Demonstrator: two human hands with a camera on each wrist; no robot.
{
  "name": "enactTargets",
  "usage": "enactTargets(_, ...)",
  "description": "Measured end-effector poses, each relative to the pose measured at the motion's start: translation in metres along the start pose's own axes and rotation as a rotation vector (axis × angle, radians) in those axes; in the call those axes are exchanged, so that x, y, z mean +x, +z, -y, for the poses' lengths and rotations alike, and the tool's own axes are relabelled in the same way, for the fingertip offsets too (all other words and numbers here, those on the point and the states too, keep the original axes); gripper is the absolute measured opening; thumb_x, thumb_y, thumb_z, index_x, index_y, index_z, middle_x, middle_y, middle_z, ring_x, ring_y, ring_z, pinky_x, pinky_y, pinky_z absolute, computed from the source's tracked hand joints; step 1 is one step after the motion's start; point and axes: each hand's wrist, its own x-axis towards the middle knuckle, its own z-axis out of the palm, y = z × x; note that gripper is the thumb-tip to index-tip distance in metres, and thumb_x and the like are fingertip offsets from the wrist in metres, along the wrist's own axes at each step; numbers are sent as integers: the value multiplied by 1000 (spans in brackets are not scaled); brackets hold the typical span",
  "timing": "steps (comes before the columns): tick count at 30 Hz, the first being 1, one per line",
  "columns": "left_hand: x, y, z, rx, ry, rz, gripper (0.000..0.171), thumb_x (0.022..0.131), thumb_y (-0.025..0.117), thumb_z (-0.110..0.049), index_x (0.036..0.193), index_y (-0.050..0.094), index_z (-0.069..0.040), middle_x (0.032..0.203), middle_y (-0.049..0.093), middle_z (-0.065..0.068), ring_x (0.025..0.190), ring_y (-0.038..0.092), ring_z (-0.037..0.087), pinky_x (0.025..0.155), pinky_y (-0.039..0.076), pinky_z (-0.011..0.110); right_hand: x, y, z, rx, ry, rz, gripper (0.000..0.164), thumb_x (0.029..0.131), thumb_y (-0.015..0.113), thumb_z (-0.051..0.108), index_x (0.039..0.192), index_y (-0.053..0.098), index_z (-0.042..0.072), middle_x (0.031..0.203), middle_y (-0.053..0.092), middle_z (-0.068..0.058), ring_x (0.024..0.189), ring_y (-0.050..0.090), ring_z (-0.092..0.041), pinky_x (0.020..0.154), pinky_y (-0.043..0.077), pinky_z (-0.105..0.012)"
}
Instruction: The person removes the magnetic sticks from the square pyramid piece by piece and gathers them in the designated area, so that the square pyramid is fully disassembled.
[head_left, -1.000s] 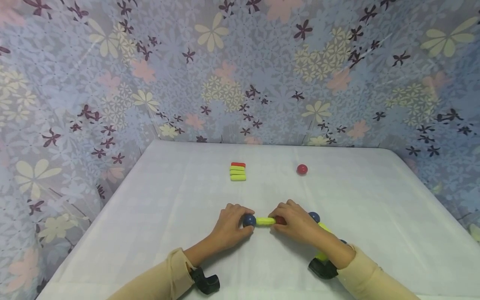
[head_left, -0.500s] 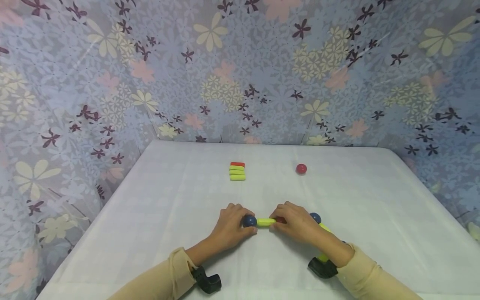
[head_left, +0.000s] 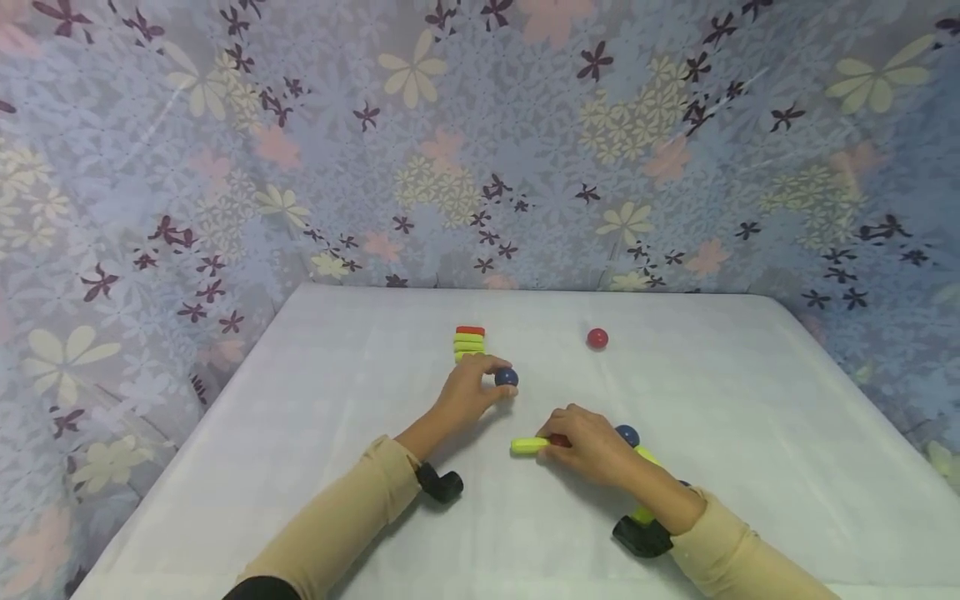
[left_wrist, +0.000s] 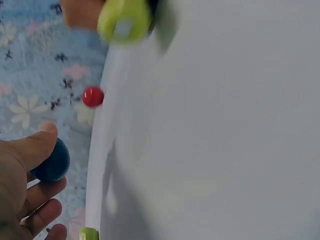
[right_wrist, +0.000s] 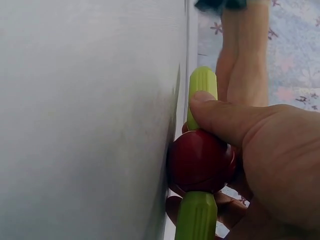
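My left hand point(head_left: 467, 392) pinches a dark blue ball point(head_left: 506, 378) between thumb and fingers, beside the stack of rods. In the left wrist view the thumb and fingers close round this blue ball point(left_wrist: 54, 161). Lower on the table my right hand point(head_left: 588, 442) grips a dark red ball point(right_wrist: 200, 161) with yellow-green rods fixed in it. Its thumb lies along the far rod point(right_wrist: 203, 80), while a second rod point(right_wrist: 196, 217) runs from the ball's near side. In the head view the free end of one rod point(head_left: 528, 446) points left. Under the right forearm, another blue ball point(head_left: 627, 436) and more rods are partly hidden.
Near the table's far side lie a red rod point(head_left: 470, 331) and several yellow-green rods point(head_left: 468, 338) in a neat stack. A loose red ball point(head_left: 597, 338) sits to their right. Flowered cloth point(head_left: 420, 167) hangs behind the white table point(head_left: 360, 367). Both wrists carry black cameras.
My left hand has moved away from the left rod's end toward the far side, taking the blue ball with it. That rod end now shows bare. My right hand stays almost in place.
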Motion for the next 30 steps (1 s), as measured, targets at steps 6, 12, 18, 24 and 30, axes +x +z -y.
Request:
enactTargets(6,57,10,1,207,-64,-12,43,82,71,-36,120,64,-19,111,70,-2,105,52,19,90,40,35,3,-1,-3,7,0,9,20,80,73,28,97,71,18,88,64,11,77,46,-3,65,36,-19)
enactTargets(12,85,17,4,299,-161,24,44,82,70,-40,122,63,-23,116,68,-4,113,49,22,94,34,40,4,-4,-9,12,-33,5,20,79,74,27,96,72,17,82,61,12,75,43,-3,63,34,-18)
enactTargets(18,97,26,5,350,-200,51,44,83,67,-43,122,62,-24,119,66,-2,119,48,25,97,32,41,5,-6,-17,9,-62,6,20,79,74,28,95,72,17,76,54,14,72,39,-4,60,31,-18)
enactTargets(24,100,31,-2,355,-224,50,46,84,67,-42,125,60,-23,123,64,0,117,48,24,98,33,41,5,-14,-23,-32,-71,-4,26,77,76,29,99,71,16,84,61,10,75,42,-5,64,35,-19)
enactTargets(30,103,39,-5,380,-217,40,47,84,67,-43,125,60,-22,123,64,-1,113,50,23,96,33,40,-2,-37,-30,-51,-11,7,36,77,76,30,107,69,13,100,68,3,85,49,-10,74,42,-28)
